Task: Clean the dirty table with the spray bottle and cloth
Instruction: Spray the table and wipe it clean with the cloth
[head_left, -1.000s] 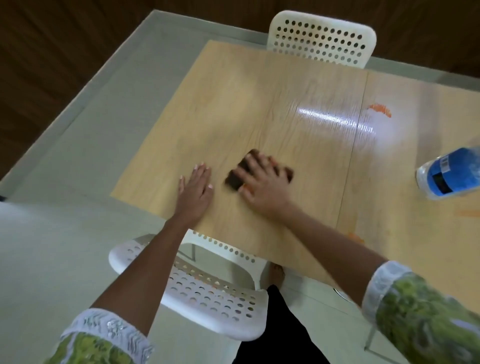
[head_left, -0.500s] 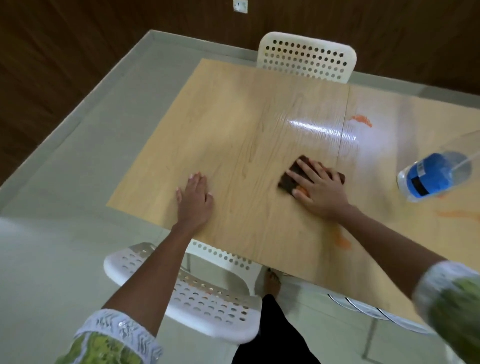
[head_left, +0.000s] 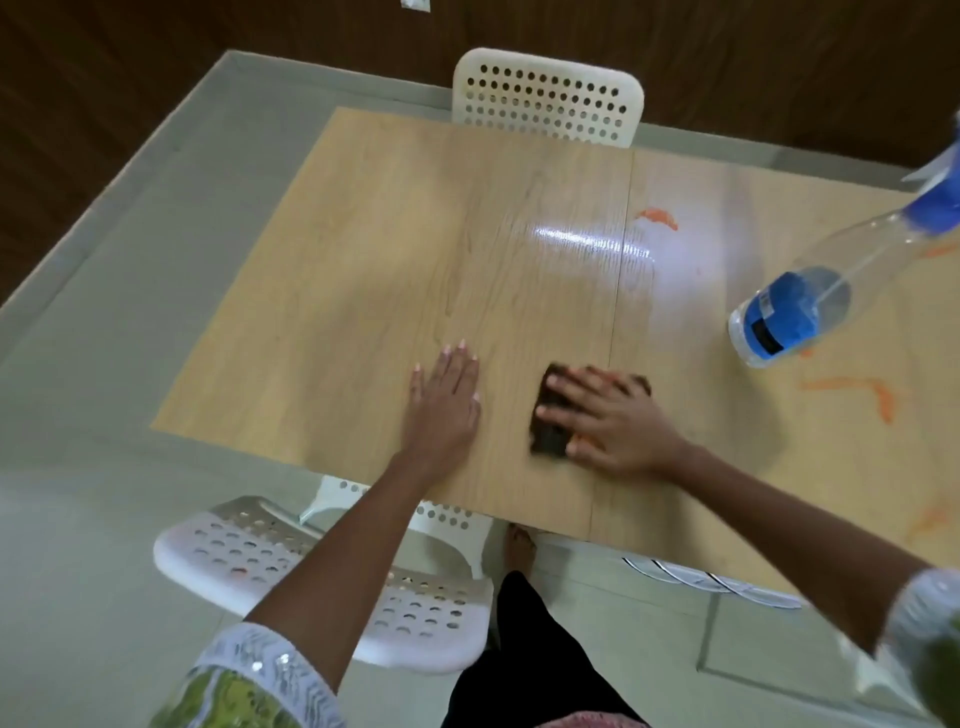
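So the cloth (head_left: 551, 435) is a dark little pad sitting flat on the table (head_left: 363, 270), just to the left of the seam (head_left: 618, 312) that runs down the middle of the top, close to the near edge. The right hand (head_left: 613, 415) is flat on top of it, fingers spread and pressing down rather than wrapped around it, and the blur on it reads to me like a wipe in progress. The left hand (head_left: 447, 400) is just left of the cloth, palm down on the bare wood, fingers straight and close together, holding nothing, looks like it's only there for bracing. Progress-wise I'd call it maybe halfway: everything left of the seam looks clean and a bit glossy, no marks I can spot. Right of the seam is another story, there's an orange smear (head_left: 657, 218) up toward the far edge, a longer orange streak (head_left: 857, 392) well right of the cloth, and some faint orange near the right-hand near corner. The spray bottle (head_left: 810, 306) stands on that dirty half, right of the seam, clear with a blue label, nobody touching it. So my guess is the remaining job is that whole right side. White perforated chairs sit at the far side (head_left: 545, 98) and the near side (head_left: 311, 566) of the table.
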